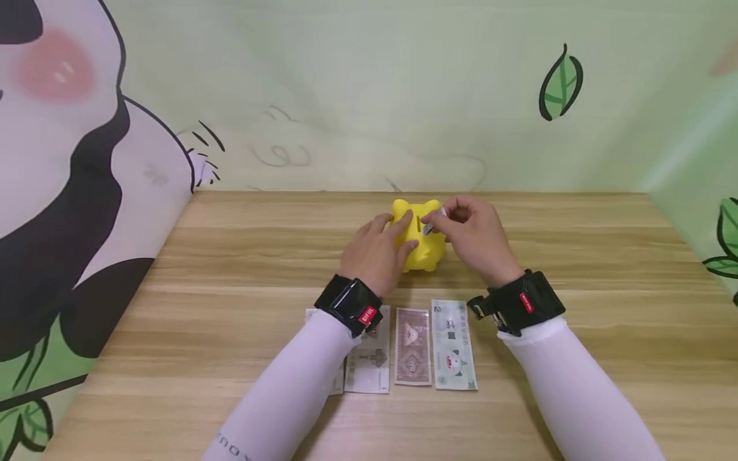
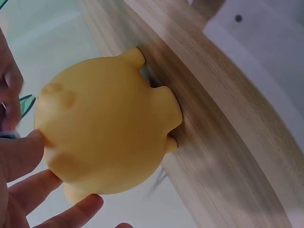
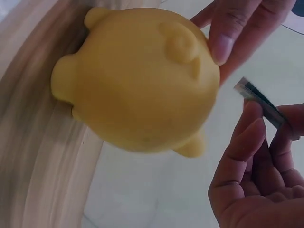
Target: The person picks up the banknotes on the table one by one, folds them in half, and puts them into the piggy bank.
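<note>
A yellow piggy bank point(image 1: 423, 257) stands on the wooden table, its dark slot point(image 1: 419, 223) facing up and its curled tail point(image 3: 183, 42) towards me. My left hand point(image 1: 376, 256) rests against its left side and top, fingers spread and fairly straight, thumb near the slot. Just right of the slot, my right hand point(image 1: 480, 240) pinches a small folded banknote point(image 3: 260, 102) between thumb and fingertips. In the right wrist view the note is a narrow, greenish strip, apart from the piggy bank. The left wrist view shows the bank's rounded rear point(image 2: 109, 128) and stubby feet.
Nearer to me lie a green banknote point(image 1: 453, 346), a brown banknote point(image 1: 412, 346) and a grey banknote point(image 1: 369, 371) side by side. Another note point(image 1: 338, 384) is partly hidden under my left forearm. A painted wall point(image 1: 357, 96) borders the table point(image 1: 230, 256) behind.
</note>
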A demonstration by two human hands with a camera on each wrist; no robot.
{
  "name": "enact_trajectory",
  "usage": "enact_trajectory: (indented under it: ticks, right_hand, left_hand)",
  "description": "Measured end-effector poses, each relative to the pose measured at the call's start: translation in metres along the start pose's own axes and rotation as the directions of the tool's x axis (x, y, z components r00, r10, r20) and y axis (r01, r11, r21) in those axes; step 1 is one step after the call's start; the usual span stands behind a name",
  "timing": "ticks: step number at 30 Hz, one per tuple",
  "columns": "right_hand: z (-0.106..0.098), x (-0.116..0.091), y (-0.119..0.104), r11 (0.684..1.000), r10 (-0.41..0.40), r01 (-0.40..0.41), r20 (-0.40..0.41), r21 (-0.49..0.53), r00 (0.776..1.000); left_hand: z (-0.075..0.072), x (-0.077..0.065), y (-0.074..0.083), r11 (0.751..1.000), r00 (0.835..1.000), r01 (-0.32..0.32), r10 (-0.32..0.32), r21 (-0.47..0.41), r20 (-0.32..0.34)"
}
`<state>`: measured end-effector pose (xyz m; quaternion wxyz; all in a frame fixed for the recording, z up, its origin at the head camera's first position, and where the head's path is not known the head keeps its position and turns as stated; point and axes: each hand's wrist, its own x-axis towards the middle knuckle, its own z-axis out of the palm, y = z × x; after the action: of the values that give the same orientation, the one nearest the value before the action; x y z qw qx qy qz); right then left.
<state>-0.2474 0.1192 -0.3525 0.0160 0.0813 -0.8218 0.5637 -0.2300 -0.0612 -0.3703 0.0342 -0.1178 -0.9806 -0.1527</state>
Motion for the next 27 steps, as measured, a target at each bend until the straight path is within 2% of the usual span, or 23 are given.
enact_trajectory:
  ticks: [6,14,27]
  right_hand:
    - [0.006,0.017,0.003,0.999,0.038,-0.037,-0.010,0.024,0.999]
    - [0.009,0.028,0.009,1.000,0.017,-0.017,-0.006,0.005,1.000]
    - [0.029,0.028,0.017,0.994,-0.103,0.101,-0.060,-0.035,0.993]
  left_hand:
    - [0.000,0.001,0.003,1.000,1.000,0.011,-0.011,-0.020,0.018]
    - [0.001,0.003,0.004,1.000,1.000,0.007,-0.007,-0.021,0.015]
    - [-0.001,0.000,-0.002,1.000,1.000,0.004,-0.004,0.001,0.011]
